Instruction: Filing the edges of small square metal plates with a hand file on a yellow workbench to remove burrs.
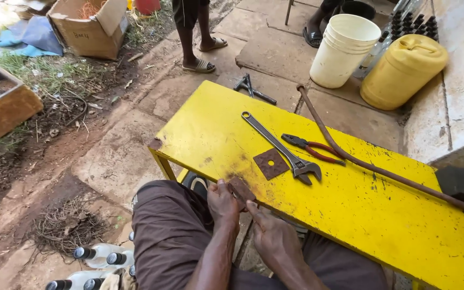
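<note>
A rusty metal piece, small, flat and brown, sits at the near edge of a long yellow bench, pinched between both of the person's hands: the left hand grips its near end from the left, and the right hand closes on it from below, though I can't quite make out how far the fingers wrap around it. The bench paint is scuffed and flecked with dark marks, and it stands outdoors on cracked concrete slabs beside bare dirt and grass. Just beyond the hands lies a square rusty plate with a hole in its middle, touching the jaw end of an adjustable wrench. Red-handled pliers rest just beside that, and a long rusty rod runs diagonally across the bench past a black block. On the ground behind stand a stack of cream buckets and a yellow jerrycan, side by side. An open cardboard box sits on the grass at the far left, with another person's sandalled feet nearby. Clear bottles with dark caps lie by the person's knee.
</note>
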